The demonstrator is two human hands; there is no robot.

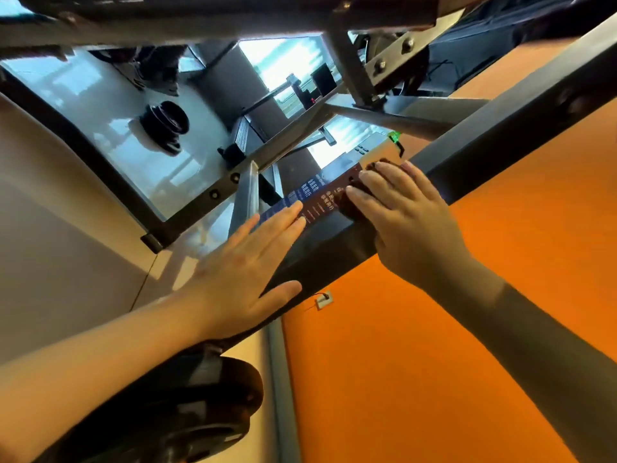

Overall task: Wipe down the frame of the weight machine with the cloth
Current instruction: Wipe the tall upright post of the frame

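**Desk:** What does the head view show?

**Photographer:** A person's two bare hands on a dark beam of the weight machine frame [500, 135], which runs on a slant from lower left to upper right in front of an orange panel [434, 362].

**Desk:** Where is the cloth?

**Photographer:** The cloth [349, 210], dark maroon, lies on the beam under the right hand [407, 222]. Its edges show past the fingertips and beside the index finger, next to a printed label [317, 202] stuck on the beam.

**Desk:** And the hands themselves?

**Photographer:** The right hand lies flat, fingers nearly straight and slightly apart, pressing the cloth to the metal. Whether the thumb hooks under the beam I cannot tell. The left hand [240, 262] holds nothing. Its palm is flat on the beam lower down, the fingers are straight and close together with their tips at the label's near end, and the thumb is spread wide along the lower edge.

**Desk:** Anything else in shot?

**Photographer:** Silver bolted struts [394, 111] cross behind the beam, a dark round disc [187, 412] sits at lower left under the left forearm, and a black round fitting [165, 127] sits on a pale glossy surface at upper left.
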